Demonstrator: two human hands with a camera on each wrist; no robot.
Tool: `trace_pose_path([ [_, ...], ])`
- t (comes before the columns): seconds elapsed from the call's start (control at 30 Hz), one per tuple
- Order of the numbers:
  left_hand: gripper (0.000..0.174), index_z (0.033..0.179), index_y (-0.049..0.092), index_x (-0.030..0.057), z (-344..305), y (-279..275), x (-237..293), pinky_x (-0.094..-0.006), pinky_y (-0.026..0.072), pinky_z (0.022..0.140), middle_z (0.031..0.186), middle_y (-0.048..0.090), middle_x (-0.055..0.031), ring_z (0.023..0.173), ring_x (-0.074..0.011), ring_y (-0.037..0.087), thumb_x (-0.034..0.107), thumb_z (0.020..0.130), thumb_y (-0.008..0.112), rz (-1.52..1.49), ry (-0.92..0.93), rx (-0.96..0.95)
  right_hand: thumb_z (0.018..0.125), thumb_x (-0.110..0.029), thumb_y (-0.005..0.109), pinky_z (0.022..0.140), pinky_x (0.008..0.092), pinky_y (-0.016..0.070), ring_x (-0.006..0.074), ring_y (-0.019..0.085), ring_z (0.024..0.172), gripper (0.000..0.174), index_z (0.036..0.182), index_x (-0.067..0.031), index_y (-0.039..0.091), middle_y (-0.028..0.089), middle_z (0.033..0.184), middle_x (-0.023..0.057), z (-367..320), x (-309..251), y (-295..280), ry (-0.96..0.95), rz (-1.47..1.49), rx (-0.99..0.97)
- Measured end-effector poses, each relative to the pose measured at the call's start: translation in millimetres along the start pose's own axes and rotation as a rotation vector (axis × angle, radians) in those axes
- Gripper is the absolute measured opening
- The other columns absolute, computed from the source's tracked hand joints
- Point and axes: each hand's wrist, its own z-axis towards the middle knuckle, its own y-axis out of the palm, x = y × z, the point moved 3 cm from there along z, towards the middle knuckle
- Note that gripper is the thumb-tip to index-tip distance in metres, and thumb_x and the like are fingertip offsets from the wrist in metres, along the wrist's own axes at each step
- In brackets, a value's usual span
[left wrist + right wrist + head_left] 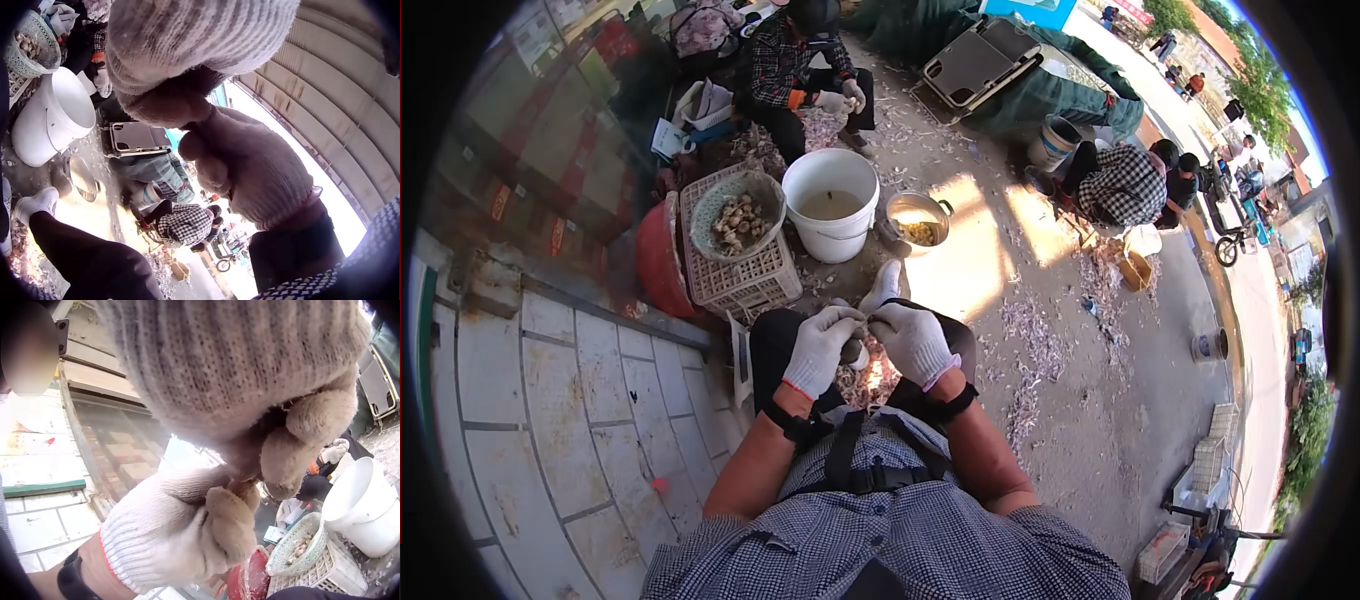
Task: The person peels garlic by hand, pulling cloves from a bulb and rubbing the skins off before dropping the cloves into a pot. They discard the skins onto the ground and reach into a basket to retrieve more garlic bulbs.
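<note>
The gloved left hand (825, 345) and right hand (912, 340) meet above the lap, each grip closed by curled fingers on a small brown piece (240, 485) pinched between them. Farther off, to the left, a white bucket (831, 205) stands beside a basket (740, 215) on a crate (740, 278).

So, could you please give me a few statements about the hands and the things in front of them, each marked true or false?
1. The left hand and the right hand both wear white knit gloves. True.
2. The hands rest apart on the knees. False: they meet and pinch a small item between them.
3. The white bucket lies on its side. False: it stands upright with liquid inside.
4. The round basket sits on the white crate. True.
5. In the head view, the metal pot stands left of the bucket. False: it stands to its right.
</note>
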Motion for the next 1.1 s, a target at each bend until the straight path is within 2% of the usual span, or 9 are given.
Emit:
trace_pose_path([
  [0.13, 0.017, 0.116, 0.066, -0.0015, -0.1, -3.1, 8.9, -0.0292, 0.0579, 0.067, 0.094, 0.07, -0.0079, 0.071, -0.016, 0.068, 0.006, 0.103, 0.058, -0.413, -0.011, -0.073, 0.093, -0.019, 0.069, 0.07, 0.0405, 0.0557, 0.034, 0.072, 0.077, 0.023, 0.107, -0.0021, 0.075, 0.073, 0.087, 0.0211, 6.2, 15.5, -3.2, 0.239, 0.302, 0.067],
  [0.2, 0.018, 0.117, 0.066, -0.0016, 1.8, -4.4, 12.0, -0.0295, 0.0584, 0.068, 0.094, 0.071, -0.0084, 0.072, -0.0167, 0.069, 0.006, 0.103, 0.058, -0.466, -0.013, -0.09, 0.096, -0.02, 0.066, 0.071, 0.0369, 0.0551, 0.0284, 0.072, 0.076, 0.025, 0.109, -0.001, 0.075, 0.073, 0.088, 0.019, 4.0, 9.2, -11.4, 0.518, 0.647, -0.044],
  [0.23, 0.018, 0.117, 0.066, -0.0018, 1.6, -4.2, 14.1, -0.0299, 0.0589, 0.069, 0.095, 0.072, -0.009, 0.073, -0.0174, 0.069, 0.007, 0.103, 0.059, -0.519, -0.014, -0.109, 0.096, -0.02, 0.066, 0.071, 0.0369, 0.0551, 0.0284, 0.072, 0.076, 0.025, 0.109, -0.001, 0.075, 0.073, 0.088, 0.019, 3.9, 12.9, -11.3, 0.518, 0.649, -0.044],
  [0.3, 0.017, 0.116, 0.066, -0.002, -2.4, -1.6, 18.8, -0.03, 0.0583, 0.071, 0.094, 0.071, -0.009, 0.074, -0.0172, 0.069, 0.007, 0.103, 0.059, -0.538, -0.021, -0.117, 0.098, -0.019, 0.063, 0.07, 0.0338, 0.0543, 0.0227, 0.07, 0.075, 0.026, 0.11, 0.0011, 0.074, 0.072, 0.084, 0.0141, 7.1, 10.5, -8.8, 0.283, 0.243, -0.196],
  [0.37, 0.016, 0.115, 0.066, -0.0023, -3.3, -1.3, 20.0, -0.0302, 0.0577, 0.072, 0.093, 0.071, -0.009, 0.075, -0.017, 0.068, 0.007, 0.103, 0.059, -0.561, -0.025, -0.122, 0.099, -0.017, 0.061, 0.07, 0.0324, 0.0535, 0.0179, 0.067, 0.074, 0.027, 0.112, 0.003, 0.072, 0.07, 0.082, 0.0093, 4.7, 5.2, -11.1, 0.317, 0.298, -0.224],
  [0.43, 0.015, 0.114, 0.066, -0.0019, -3.1, -2.8, 18.7, -0.0301, 0.0576, 0.073, 0.093, 0.071, -0.0088, 0.075, -0.017, 0.068, 0.006, 0.103, 0.06, -0.528, -0.01, -0.125, 0.097, -0.016, 0.061, 0.071, 0.032, 0.053, 0.016, 0.066, 0.077, 0.027, 0.113, 0.0044, 0.07, 0.069, 0.082, 0.0072, 0.8, -1.7, -13.5, 0.445, 0.623, -0.245],
  [0.57, 0.014, 0.114, 0.066, -0.0014, -4.0, -0.7, 21.3, -0.0284, 0.057, 0.072, 0.092, 0.071, -0.008, 0.075, -0.0156, 0.068, 0.005, 0.102, 0.061, -0.435, -0.002, -0.076, 0.096, -0.014, 0.061, 0.073, 0.0323, 0.0529, 0.0163, 0.067, 0.078, 0.027, 0.113, 0.0045, 0.069, 0.069, 0.084, 0.008, 4.9, -6.8, -17.1, 0.309, 0.485, -0.221],
  [0.83, 0.016, 0.112, 0.072, 0.0002, -6.6, 2.4, 22.1, -0.0219, 0.0539, 0.065, 0.093, 0.072, -0.0024, 0.073, -0.0074, 0.065, 0.006, 0.1, 0.064, -0.061, 0.034, 0.028, 0.093, -0.016, 0.066, 0.077, 0.0371, 0.0544, 0.0305, 0.071, 0.083, 0.024, 0.11, 0.0008, 0.072, 0.072, 0.091, 0.0195, 6.7, -25.2, -21.9, 0.106, 0.27, -0.148],
  [1.1, 0.015, 0.111, 0.075, 0.0018, -9.4, 3.6, 25.9, -0.0207, 0.0489, 0.065, 0.09, 0.071, 0.0015, 0.071, -0.0042, 0.06, 0.007, 0.099, 0.066, 0.061, 0.111, 0.02, 0.092, -0.017, 0.069, 0.077, 0.0401, 0.0543, 0.0359, 0.071, 0.087, 0.023, 0.107, 0.0, 0.072, 0.072, 0.091, 0.0189, 5.8, -32.8, -22.4, 0.009, 0.188, -0.135],
])
